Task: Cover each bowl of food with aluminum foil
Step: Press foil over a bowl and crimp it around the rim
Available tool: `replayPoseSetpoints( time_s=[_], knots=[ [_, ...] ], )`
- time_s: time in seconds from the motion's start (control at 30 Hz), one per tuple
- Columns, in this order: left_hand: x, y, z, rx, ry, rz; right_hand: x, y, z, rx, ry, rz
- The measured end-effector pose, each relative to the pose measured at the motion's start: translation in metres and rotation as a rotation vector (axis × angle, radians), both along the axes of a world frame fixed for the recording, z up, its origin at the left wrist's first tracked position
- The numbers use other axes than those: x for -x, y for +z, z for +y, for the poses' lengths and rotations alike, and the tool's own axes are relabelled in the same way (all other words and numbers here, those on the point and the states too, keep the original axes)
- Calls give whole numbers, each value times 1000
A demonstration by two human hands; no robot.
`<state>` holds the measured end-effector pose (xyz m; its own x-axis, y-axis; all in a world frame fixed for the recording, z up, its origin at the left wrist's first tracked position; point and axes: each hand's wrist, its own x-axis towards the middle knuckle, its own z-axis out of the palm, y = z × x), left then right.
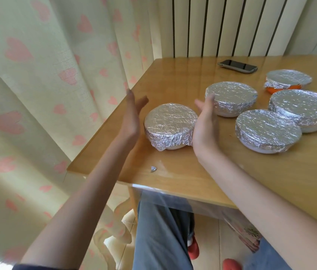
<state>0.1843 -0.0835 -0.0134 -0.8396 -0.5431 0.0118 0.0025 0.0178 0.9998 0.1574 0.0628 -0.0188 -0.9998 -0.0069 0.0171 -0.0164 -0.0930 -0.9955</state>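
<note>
While both forearms reach over the near table edge, I see a small foil scrap lying alone on the wooden table just ahead of them. Beyond it, my left hand stands edge-on, fingers straight and together, a little apart from the nearest foil-covered bowl. My right hand flanks the bowl's other side, palm facing it, fingers straight; whether it touches the foil skirt I cannot tell. Neither hand grips anything. To the right sits a second covered bowl, behind it a third and a fourth. Farthest back, an orange bowl under foil, then a dark phone near the radiator.
</note>
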Motion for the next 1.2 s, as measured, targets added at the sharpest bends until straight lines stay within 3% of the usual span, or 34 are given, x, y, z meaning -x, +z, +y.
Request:
replayPoseSetpoints(
  time_s=[0.07,0.17,0.53,0.6,0.67,0.77,0.87,0.93,1.07,1.2],
  knots=[
    [3,5,9,-114,-103,-56,-6,-4,-9,6,8,11],
    [2,-1,15,-243,-60,-67,-1,-6,-16,-22,-30,34],
    [-21,-14,32,-232,18,0,36,-6,-3,26,411,-10],
    [-26,-16,29,-148,-19,18,37,1,4,-128,408,76],
    [-30,-17,18,-31,-35,21,33,5,14,-282,232,247],
    [-34,-8,-8,268,-171,89,8,4,27,-285,1,386],
    [-25,11,-17,785,-550,-77,0,-3,18,-286,99,326],
    [-18,23,-9,999,-640,-225,4,-4,11,-327,212,239],
    [-14,23,10,1176,-611,-409,9,-4,13,-405,333,265],
    [-18,27,25,1182,-502,-568,11,0,21,-471,178,430]
  ],
)
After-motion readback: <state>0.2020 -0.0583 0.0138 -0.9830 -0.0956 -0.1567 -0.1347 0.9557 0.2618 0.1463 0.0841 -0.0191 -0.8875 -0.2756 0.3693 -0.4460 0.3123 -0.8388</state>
